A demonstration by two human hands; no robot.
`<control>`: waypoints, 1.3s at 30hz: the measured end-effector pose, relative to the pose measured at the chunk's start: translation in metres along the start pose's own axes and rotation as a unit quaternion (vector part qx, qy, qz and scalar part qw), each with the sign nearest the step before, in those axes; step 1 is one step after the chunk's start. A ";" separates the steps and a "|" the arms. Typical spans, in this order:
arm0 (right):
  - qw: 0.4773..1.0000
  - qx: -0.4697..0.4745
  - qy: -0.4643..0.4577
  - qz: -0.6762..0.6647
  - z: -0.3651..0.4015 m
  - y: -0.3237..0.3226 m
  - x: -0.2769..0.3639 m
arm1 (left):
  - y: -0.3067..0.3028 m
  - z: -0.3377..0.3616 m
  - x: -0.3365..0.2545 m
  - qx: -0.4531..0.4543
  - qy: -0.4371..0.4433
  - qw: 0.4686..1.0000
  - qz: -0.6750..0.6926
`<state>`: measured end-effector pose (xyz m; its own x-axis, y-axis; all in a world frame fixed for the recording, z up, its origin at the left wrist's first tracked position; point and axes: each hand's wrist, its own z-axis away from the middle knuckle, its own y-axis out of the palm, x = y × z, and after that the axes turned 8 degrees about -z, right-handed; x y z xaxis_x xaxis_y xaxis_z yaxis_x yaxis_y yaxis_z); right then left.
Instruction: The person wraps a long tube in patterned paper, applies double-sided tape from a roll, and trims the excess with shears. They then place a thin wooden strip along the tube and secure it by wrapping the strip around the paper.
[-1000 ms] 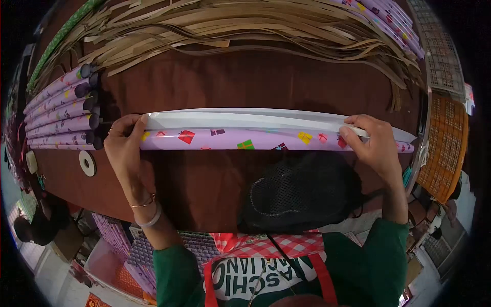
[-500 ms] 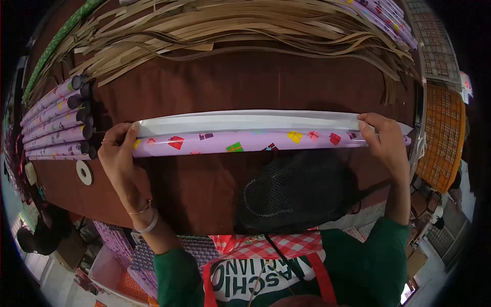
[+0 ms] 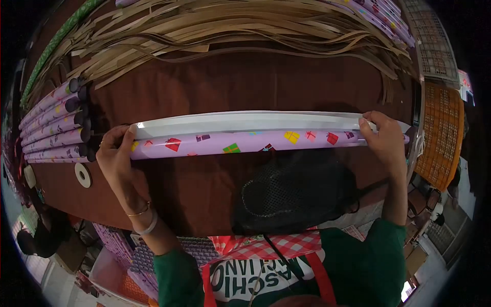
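Note:
A lilac roll of wrapping paper printed with colourful gift boxes lies lengthwise in front of me. Its white paper edge shows as a long strip along the far side. At the left end, my left hand pinches this edge between thumb and fingers. My right hand grips the edge near the other end, thumb on the near side. A short piece of the roll sticks out past the right hand. Just below the roll lies a black mesh bag.
Brown paper strips spread across the back of the brown-covered table. Finished lilac rolls are stacked at the left, above a tape roll. More rolls lie back right. An orange woven rack stands beyond the right edge.
My right hand has slid slightly to the right along the paper edge. The left hand keeps its pinch, and the view has shifted a little.

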<state>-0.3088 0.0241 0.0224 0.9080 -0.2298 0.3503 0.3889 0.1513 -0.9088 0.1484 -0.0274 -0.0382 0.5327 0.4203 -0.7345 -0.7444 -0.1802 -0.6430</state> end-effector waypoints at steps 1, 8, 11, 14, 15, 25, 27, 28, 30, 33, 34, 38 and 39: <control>1.000 0.000 0.000 0.000 0.000 0.001 0.002 | 0.000 0.000 0.000 0.001 -0.001 1.000 0.002; 0.998 -0.031 -0.019 0.049 -0.001 0.009 -0.003 | -0.001 -0.001 0.002 0.004 0.008 1.000 -0.012; 0.996 -0.047 -0.038 0.061 0.000 0.012 -0.002 | -0.001 -0.002 0.002 0.004 0.012 1.000 -0.002; 0.993 -0.058 -0.050 0.086 0.001 0.015 -0.001 | -0.001 -0.002 0.003 0.009 0.011 1.000 0.010; 0.991 -0.065 -0.057 0.099 0.002 0.016 0.000 | -0.001 -0.001 0.002 0.010 0.012 1.000 0.011; 0.984 -0.073 -0.058 0.154 0.000 0.022 0.003 | -0.001 -0.004 0.009 0.009 0.010 1.000 0.008; 0.981 -0.076 -0.059 0.170 -0.001 0.023 0.004 | -0.001 -0.004 0.009 0.010 0.015 1.000 0.014; 0.981 -0.076 -0.059 0.170 -0.001 0.024 0.004 | -0.001 -0.004 0.008 0.008 0.020 1.000 0.003; 0.978 -0.095 -0.072 0.170 0.000 0.026 0.003 | -0.001 -0.003 0.007 0.005 0.025 1.000 -0.009; 0.975 -0.103 -0.063 0.185 0.000 0.029 0.003 | -0.001 -0.003 0.006 0.012 0.015 1.000 -0.003; 0.975 -0.103 -0.062 0.186 0.001 0.029 0.005 | -0.001 -0.003 0.006 0.012 0.011 1.000 0.006; 0.971 -0.091 -0.043 0.216 0.000 0.030 0.007 | 0.000 -0.004 0.007 0.004 0.020 1.000 0.022; 0.970 -0.098 -0.051 0.216 0.000 0.031 0.007 | 0.000 -0.004 0.006 0.005 0.021 1.000 0.023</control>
<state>-0.2900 0.0272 -0.0033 0.9942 -0.0875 -0.0619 -0.0599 0.0253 -0.9979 0.1535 -0.0280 -0.0435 0.5143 0.3745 -0.7715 -0.7722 -0.1891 -0.6066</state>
